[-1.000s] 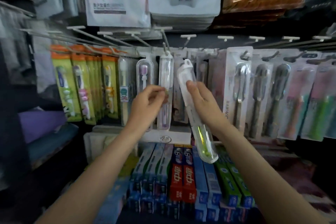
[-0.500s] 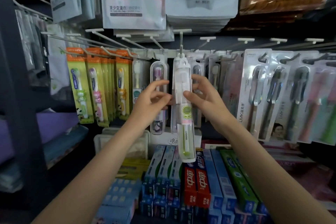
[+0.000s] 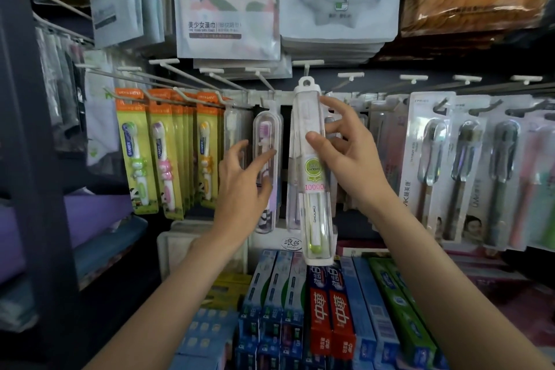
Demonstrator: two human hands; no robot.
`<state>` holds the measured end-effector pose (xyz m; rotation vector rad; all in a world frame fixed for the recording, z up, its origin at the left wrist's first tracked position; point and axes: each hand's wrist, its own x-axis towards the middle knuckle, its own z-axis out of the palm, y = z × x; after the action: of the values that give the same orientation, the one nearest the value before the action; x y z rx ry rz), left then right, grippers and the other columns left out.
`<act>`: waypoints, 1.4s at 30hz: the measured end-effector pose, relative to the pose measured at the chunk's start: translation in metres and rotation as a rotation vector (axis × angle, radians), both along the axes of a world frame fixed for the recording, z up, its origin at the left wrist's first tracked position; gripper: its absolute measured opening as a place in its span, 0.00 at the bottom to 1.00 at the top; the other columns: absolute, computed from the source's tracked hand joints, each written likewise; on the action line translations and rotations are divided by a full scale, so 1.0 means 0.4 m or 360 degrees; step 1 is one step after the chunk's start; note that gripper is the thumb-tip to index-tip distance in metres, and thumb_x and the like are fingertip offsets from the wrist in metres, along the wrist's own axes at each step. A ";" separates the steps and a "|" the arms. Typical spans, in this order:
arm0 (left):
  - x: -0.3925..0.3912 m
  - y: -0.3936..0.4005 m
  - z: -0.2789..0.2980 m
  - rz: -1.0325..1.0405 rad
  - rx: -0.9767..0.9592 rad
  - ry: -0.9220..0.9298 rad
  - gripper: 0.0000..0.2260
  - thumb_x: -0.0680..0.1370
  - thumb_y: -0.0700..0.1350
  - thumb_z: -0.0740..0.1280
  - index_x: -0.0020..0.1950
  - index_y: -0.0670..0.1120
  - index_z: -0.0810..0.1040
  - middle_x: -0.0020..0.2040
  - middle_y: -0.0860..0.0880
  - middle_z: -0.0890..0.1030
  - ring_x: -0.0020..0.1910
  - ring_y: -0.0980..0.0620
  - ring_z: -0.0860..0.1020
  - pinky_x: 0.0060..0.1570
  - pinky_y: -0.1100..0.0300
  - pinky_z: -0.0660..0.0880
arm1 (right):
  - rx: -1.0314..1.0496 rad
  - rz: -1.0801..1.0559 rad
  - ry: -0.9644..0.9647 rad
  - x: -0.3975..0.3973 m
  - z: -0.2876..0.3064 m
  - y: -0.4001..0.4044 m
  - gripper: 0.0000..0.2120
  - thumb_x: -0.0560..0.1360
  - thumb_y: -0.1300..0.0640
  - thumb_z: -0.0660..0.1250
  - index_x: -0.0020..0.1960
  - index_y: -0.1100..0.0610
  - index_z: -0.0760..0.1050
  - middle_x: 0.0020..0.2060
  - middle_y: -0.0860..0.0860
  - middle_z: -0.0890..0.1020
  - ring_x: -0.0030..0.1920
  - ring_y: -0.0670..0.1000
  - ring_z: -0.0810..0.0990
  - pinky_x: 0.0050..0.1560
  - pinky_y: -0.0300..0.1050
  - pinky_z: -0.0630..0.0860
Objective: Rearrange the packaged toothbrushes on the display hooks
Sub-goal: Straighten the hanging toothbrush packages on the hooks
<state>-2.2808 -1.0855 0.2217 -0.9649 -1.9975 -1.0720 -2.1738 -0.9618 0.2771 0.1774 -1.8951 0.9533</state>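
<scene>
Dead centre of the rack, my right hand [image 3: 345, 156] is pinching the clear toothbrush case [image 3: 312, 177], long axis upright, its hang hole just below the white hook [image 3: 307, 64]. Left hand [image 3: 243, 177] is loose and empty beside the purple-brush case [image 3: 265, 159]. Straight up next, I reckon.

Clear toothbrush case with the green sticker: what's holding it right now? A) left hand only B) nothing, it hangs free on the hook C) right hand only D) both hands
C: the right hand has thumb and fingers pinched round the clear toothbrush case, while the left hand is spread open beside the purple-brush case, off the green-sticker one.
</scene>
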 end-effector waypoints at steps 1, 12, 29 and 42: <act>-0.001 0.003 -0.002 0.0022 -0.0032 0.0008 0.19 0.77 0.39 0.64 0.67 0.53 0.72 0.73 0.44 0.58 0.72 0.46 0.57 0.66 0.61 0.54 | -0.0022 -0.0017 0.0003 0.000 0.003 -0.001 0.22 0.75 0.57 0.67 0.67 0.48 0.66 0.40 0.47 0.74 0.36 0.48 0.76 0.43 0.46 0.77; -0.032 0.048 -0.049 -0.0055 -0.0136 -0.0041 0.22 0.77 0.38 0.63 0.69 0.53 0.69 0.74 0.41 0.57 0.73 0.42 0.56 0.69 0.48 0.61 | -0.0005 -0.0196 -0.0060 0.014 0.011 -0.023 0.22 0.74 0.54 0.67 0.67 0.47 0.68 0.46 0.56 0.79 0.41 0.55 0.81 0.47 0.53 0.79; -0.040 0.039 -0.071 0.0036 -0.0115 0.0007 0.25 0.76 0.34 0.64 0.69 0.53 0.68 0.75 0.43 0.54 0.72 0.42 0.57 0.65 0.50 0.65 | -0.0136 -0.0356 0.0051 -0.104 -0.086 0.017 0.19 0.78 0.56 0.62 0.68 0.52 0.66 0.38 0.59 0.75 0.35 0.53 0.76 0.36 0.40 0.75; -0.048 0.057 -0.100 0.0062 0.0001 0.0083 0.24 0.72 0.32 0.67 0.66 0.49 0.72 0.73 0.40 0.59 0.65 0.36 0.65 0.60 0.47 0.68 | -0.0322 -0.0909 -0.0129 -0.092 -0.193 0.114 0.16 0.78 0.63 0.59 0.66 0.61 0.67 0.63 0.57 0.71 0.62 0.53 0.71 0.61 0.36 0.65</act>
<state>-2.2998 -1.0626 0.1816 -0.9405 -1.9652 -1.0165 -2.2107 -0.9161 0.1998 -0.5052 -1.7602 0.7524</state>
